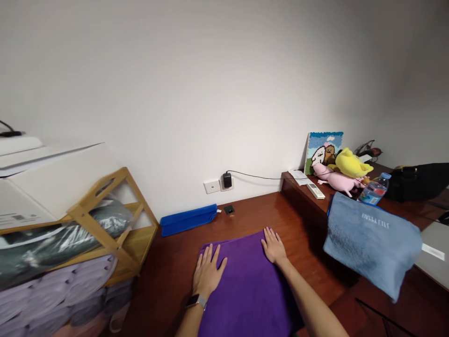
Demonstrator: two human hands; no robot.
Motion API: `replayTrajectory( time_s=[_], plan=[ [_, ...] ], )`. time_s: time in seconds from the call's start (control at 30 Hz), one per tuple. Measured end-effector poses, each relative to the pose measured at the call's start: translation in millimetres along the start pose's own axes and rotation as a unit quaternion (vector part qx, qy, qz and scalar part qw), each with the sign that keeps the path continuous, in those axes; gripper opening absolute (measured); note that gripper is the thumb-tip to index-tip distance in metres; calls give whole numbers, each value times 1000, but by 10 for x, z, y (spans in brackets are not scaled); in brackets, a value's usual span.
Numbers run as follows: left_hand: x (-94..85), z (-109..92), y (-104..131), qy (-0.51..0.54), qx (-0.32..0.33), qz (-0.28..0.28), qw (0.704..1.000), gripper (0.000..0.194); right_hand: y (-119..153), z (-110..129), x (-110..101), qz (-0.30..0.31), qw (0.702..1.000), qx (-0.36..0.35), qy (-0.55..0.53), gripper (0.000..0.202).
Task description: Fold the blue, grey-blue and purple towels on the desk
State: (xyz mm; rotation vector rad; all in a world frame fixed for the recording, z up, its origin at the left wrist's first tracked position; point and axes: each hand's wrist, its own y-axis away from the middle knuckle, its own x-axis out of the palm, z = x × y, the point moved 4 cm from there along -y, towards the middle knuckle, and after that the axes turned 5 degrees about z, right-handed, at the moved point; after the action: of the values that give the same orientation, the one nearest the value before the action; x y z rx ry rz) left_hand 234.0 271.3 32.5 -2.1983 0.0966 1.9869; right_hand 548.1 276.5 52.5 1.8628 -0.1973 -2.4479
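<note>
Resting palms down on a purple cloth (245, 290), the left hand (207, 271) and the right hand (274, 248) lie near its two far corners, on a glossy reddish-brown surface (259, 210). The left fingers are slightly fanned, thumb held apart; a watch (196, 302) circles that wrist. The right fingers stretch forward along the cloth's edge, only narrowly parted. Neither hand grips anything. The cloth reaches from under the fingers back toward the wearer, between the forearms.

The flattening seems well along: the stretch between the hands looks smooth, though a second edge peeks out at the far side near the left fingertips, so the layers there do not quite match. The near end runs out of view, so whether it lies straight cannot be told.

Beyond the left fingers, close to the wall, a blue cloth (189, 220) lies folded, with no hand on it. Well to the right of the right fingers are a grey-blue towel (372, 243), a pale remote control (315, 191), a pink plush toy (336, 181) and a bottle (373, 191). Well left of the left fingers stands a wooden rack (105, 241).
</note>
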Motion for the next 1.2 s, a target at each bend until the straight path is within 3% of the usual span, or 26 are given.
replayTrajectory(
  time_s=[0.17,0.27,0.4,0.5,0.57,0.67,0.83,0.93,1.03,1.2],
  plan=[
    [-27,10,-20,-4,-2,-2,1000,71,-15,-50,-35,-1,1000,3,6,68],
    [-65,-11,5,1,11,-22,1000,66,68,57,-91,-22,1000,5,13,67],
    [-68,-273,124,8,51,-72,996,62,335,618,-30,-79,992,-94,-18,65],
    [30,-542,215,7,112,-38,993,57,519,1146,145,-72,975,-200,-62,64],
    [89,-593,248,7,122,-12,992,56,547,1311,238,-42,971,-221,-76,64],
    [116,-427,254,11,69,-8,998,58,453,1138,245,-10,980,-184,-72,64],
    [108,-146,279,11,12,-22,1000,66,284,346,67,-8,997,-75,-20,65],
    [117,-118,284,16,12,-13,1000,67,275,100,-10,0,999,-31,-9,65],
    [82,-84,201,33,21,-11,999,65,261,182,-58,-6,1000,-25,-9,66],
    [-53,8,-105,42,79,-50,995,60,105,771,-57,-59,991,-115,-40,62]
  ],
)
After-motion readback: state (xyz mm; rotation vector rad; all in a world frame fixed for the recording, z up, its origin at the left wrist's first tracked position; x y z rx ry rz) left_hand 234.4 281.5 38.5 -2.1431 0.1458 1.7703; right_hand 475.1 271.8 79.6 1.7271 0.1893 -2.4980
